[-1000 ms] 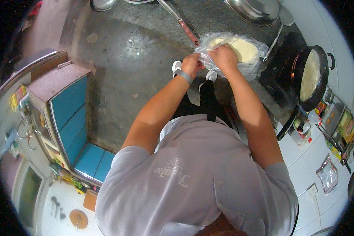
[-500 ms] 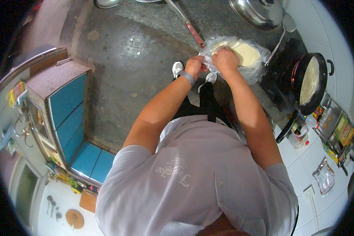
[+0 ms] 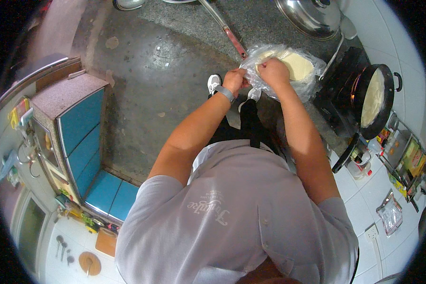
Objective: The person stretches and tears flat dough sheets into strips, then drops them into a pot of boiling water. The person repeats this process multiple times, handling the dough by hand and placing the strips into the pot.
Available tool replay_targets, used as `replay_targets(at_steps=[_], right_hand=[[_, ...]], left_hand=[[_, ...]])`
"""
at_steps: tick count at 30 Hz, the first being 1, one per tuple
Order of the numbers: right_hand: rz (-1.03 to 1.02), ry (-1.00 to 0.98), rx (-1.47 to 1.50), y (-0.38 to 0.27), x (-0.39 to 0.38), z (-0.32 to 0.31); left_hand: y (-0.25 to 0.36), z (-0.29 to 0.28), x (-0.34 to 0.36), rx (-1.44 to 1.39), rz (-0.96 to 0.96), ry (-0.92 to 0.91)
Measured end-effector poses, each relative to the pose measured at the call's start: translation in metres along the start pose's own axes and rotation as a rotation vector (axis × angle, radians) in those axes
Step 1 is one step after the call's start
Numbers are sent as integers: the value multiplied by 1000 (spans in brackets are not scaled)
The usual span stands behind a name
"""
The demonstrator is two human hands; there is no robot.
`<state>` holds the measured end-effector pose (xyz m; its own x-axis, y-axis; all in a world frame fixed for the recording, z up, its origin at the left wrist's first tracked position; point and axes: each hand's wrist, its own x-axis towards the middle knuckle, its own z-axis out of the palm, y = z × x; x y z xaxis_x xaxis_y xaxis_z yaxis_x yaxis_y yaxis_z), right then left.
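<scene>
A pale yellow flatbread (image 3: 298, 66), round and flat and possibly in a stack, lies in a clear plastic bag (image 3: 313, 86) at the counter's edge. My right hand (image 3: 274, 73) is closed in a pinch over its left part, fingertips at the flatbread's edge. What exactly lies under those fingertips is partly hidden. To the left, my left hand (image 3: 235, 81) grips the gathered near-left side of the bag. On the stove at the right, a black frying pan (image 3: 382, 120) holds another pale flatbread (image 3: 373, 98).
An orange glow shows under the pan on the black stove (image 3: 333, 111). A spatula (image 3: 338, 53) leans by the bag, below a steel lid (image 3: 312, 19). A red-handled utensil (image 3: 234, 41) points toward the bag. Blue-fronted cabinets (image 3: 83, 128) stand left; a seasoning rack (image 3: 404, 156) hangs right.
My right hand has shifted slightly right and away from my left hand, its fingers still pinched. My left hand keeps its place on the bag.
</scene>
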<state>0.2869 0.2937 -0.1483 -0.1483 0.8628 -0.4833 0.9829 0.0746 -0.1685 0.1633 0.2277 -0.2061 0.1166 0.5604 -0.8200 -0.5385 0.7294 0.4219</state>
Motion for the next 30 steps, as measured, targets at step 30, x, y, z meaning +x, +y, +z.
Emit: replay_targets(at_steps=[30], right_hand=[[440,150,1423,118,-18,5]], left_hand=[[-6,-6,2,121,55,-1]])
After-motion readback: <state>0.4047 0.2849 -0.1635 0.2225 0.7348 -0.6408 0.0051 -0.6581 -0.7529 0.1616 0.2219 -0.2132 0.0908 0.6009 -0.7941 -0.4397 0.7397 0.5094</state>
